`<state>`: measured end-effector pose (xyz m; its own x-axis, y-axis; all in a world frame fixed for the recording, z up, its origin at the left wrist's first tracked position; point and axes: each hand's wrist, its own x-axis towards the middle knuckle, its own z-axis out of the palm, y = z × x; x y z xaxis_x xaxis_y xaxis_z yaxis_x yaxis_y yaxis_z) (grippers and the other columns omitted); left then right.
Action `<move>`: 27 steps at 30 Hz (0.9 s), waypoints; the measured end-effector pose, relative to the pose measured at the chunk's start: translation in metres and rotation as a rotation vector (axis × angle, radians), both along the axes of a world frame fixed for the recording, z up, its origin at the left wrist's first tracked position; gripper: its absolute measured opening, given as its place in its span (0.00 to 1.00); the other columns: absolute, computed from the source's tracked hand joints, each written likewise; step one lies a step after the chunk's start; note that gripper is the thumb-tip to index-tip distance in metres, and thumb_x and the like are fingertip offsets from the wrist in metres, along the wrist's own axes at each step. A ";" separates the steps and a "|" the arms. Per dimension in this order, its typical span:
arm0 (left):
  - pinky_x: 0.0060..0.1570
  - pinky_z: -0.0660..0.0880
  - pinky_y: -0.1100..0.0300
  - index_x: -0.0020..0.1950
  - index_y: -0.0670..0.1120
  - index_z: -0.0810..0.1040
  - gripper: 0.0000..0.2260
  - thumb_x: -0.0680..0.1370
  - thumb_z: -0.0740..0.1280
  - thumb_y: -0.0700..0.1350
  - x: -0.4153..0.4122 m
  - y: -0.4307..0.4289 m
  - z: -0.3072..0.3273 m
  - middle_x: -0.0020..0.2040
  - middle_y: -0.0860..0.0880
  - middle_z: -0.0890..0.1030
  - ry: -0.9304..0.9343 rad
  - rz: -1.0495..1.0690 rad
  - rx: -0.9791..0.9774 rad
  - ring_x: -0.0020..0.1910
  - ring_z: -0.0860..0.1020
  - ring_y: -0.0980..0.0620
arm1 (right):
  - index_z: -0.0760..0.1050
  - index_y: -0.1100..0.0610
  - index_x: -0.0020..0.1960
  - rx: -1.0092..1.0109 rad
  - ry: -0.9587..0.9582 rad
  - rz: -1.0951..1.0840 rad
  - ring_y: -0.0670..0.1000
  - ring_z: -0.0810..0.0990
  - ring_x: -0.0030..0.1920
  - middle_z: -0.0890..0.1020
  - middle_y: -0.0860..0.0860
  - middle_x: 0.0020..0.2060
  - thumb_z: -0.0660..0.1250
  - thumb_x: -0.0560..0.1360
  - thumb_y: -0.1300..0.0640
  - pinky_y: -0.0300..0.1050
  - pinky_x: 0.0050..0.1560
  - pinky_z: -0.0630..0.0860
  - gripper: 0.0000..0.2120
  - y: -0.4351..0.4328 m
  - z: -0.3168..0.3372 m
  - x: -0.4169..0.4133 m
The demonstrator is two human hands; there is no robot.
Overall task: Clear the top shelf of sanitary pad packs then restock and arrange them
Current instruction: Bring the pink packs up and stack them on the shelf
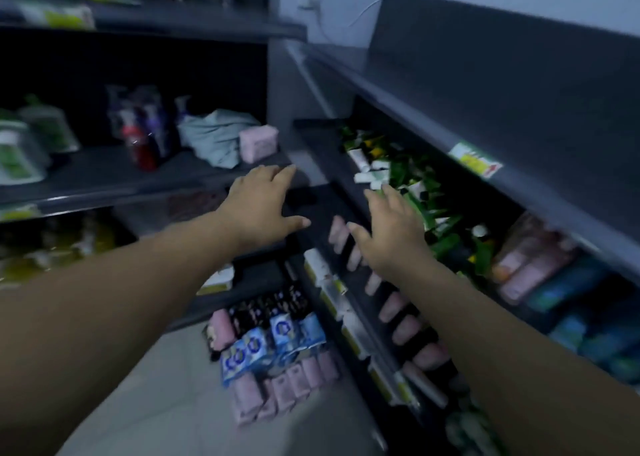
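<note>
Head view, blurred and dim. Entries run left to right.

Left shelving unit [104, 175], dark grey: green-labelled jars at far left, dark pump bottles [142, 133] mid-shelf, then a crumpled pale blue-green cloth [214, 137]. Just beside the cloth, touching its right edge, one pink sanitary pad pack [259, 143], soft rectangular wrap, printing unreadable.

Left hand [258, 206]: palm down, fingers spread, nothing grasped, hovering near the front edge of that shelf, below the pink pack and apart from it.

Floor [166, 396], pale tile: cluster of packs [273, 344] lying in rows. Dark patterned packs at the back, one pink roll-shaped pack at left, blue-and-white packs in the middle, a row of plain pink packs nearest the camera. Packs lie side by side, touching.

Right hand [391, 227]: also palm down, fingers splayed, holding nothing, over the lower shelves of the right unit.

Right shelving unit [450, 109]: top shelf surface appears bare where visible. Shelf beneath holds green-and-white tubes [408, 178]; further right, pink and blue packages [540, 268]. Lower shelf shows alternating pink and black items [398, 313], type cannot be told.
</note>
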<state>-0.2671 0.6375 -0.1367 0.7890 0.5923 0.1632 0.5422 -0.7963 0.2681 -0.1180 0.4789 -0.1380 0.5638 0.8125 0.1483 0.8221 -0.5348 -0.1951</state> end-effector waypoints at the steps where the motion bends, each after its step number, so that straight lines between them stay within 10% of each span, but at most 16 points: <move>1: 0.73 0.58 0.47 0.80 0.47 0.50 0.43 0.74 0.66 0.65 -0.015 0.009 -0.011 0.78 0.43 0.58 0.024 0.028 -0.014 0.76 0.56 0.43 | 0.54 0.54 0.78 -0.020 0.008 0.020 0.57 0.51 0.78 0.52 0.56 0.79 0.57 0.81 0.43 0.57 0.75 0.54 0.31 0.010 -0.011 -0.012; 27: 0.66 0.65 0.55 0.78 0.47 0.56 0.39 0.74 0.69 0.60 -0.108 0.026 -0.437 0.74 0.42 0.64 0.146 0.541 -0.821 0.72 0.65 0.43 | 0.62 0.58 0.74 -0.378 0.436 0.059 0.59 0.65 0.72 0.63 0.58 0.74 0.64 0.78 0.45 0.50 0.69 0.64 0.30 0.087 -0.451 -0.074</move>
